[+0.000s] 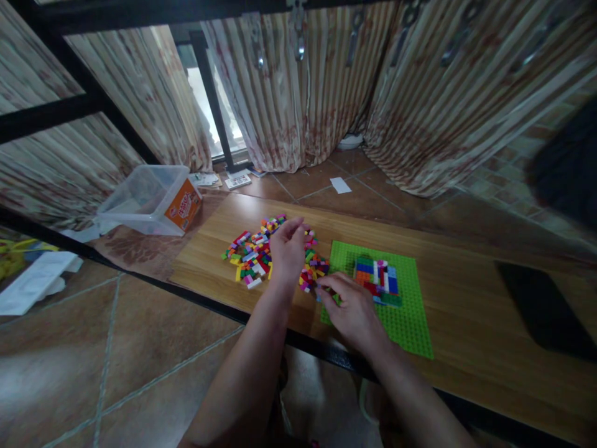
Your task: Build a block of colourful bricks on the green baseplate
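Note:
My left hand [286, 252] hovers over a heap of small colourful toy bricks [252, 255] and covers part of it. Its fingers are loosely bent, thumb a little apart, with nothing visible between them. At the right side of the heap, over the left edge of a green baseplate [413, 311], is my right hand [352, 305]. Thumb and forefinger come together there in a pinch; a small bluish bit shows at the tips, too small to name. On the baseplate sits a block of joined bricks [380, 280] in blue, red, white, orange and green, partly behind my right hand.
The wooden table [466, 311] carries a dark flat object [543, 308] on the right. A clear plastic bin [149, 199] with an orange label stands beyond the left end. Black metal bars cross the upper left. Striped curtains [298, 99] hang behind; a white paper [340, 185] lies on the floor.

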Motion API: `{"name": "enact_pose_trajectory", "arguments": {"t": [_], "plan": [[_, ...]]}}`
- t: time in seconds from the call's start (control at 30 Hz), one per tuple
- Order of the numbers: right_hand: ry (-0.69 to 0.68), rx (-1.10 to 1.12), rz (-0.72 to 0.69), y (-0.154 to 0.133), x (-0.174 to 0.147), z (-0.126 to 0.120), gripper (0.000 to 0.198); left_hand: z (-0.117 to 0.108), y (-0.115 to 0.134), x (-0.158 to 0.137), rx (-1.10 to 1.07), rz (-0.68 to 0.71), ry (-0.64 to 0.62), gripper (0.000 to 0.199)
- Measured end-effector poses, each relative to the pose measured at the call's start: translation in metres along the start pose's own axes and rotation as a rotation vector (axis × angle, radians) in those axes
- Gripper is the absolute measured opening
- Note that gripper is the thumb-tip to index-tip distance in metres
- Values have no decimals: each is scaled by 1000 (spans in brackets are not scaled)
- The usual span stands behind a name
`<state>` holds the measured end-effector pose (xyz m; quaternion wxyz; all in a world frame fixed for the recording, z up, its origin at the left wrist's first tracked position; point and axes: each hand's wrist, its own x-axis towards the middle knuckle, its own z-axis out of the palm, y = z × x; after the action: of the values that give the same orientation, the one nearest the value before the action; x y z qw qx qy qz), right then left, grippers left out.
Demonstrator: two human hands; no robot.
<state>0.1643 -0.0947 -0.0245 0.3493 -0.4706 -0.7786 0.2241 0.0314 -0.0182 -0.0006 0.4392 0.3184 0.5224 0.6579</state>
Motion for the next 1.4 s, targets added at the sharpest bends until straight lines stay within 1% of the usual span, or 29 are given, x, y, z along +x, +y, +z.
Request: {"name": "enact_pose_trajectory", "arguments": {"t": [0.07, 0.13, 0.27, 0.4, 0.5, 0.67, 0.8, 0.9, 1.03, 1.1, 1.2, 1.23, 1.3, 1.4], "plan": [[-35, -50, 14, -2, 2, 9, 13, -1, 6, -3, -51, -66, -9, 18], [-73, -111, 35, -3, 4, 15, 14, -1, 9, -6, -81, -98, -28, 16], [-131, -222, 67, -5, 6, 25, 18, -1, 9, -7, -108, -93, -47, 14], [-130, -254, 109, -6, 8, 31, 17, -3, 8, -5, -111, -99, -55, 14], [-116, -212, 131, -6, 9, 33, 15, -4, 9, -6, -90, -89, -58, 15], [-34, -55, 178, -6, 11, 34, 11, -4, 7, -5, -59, -105, -63, 19], [56, 69, 147, -7, 12, 30, 12, -3, 5, -4, -43, -111, -84, 22], [137, 151, 120, -8, 14, 18, 12, -2, 5, -5, -27, -111, -98, 24], [264, 195, 131, 0, 13, -12, 11, -1, 3, -7, 18, -130, -145, 27], [347, 206, 195, 14, 10, -31, 13, 0, 1, -7, 44, -132, -167, 27], [479, 206, 383, 42, 4, -59, 22, 2, -4, -8, 105, -98, -207, 26], [515, 204, 419, 52, 2, -66, 24, 3, -6, -8, 148, -73, -228, 25], [554, 182, 440, 70, 0, -77, 24, 5, -11, -9, 258, 2, -275, 22], [490, 156, 446, 87, 0, -83, 23, 8, -16, -12, 412, 122, -375, 18]]}}
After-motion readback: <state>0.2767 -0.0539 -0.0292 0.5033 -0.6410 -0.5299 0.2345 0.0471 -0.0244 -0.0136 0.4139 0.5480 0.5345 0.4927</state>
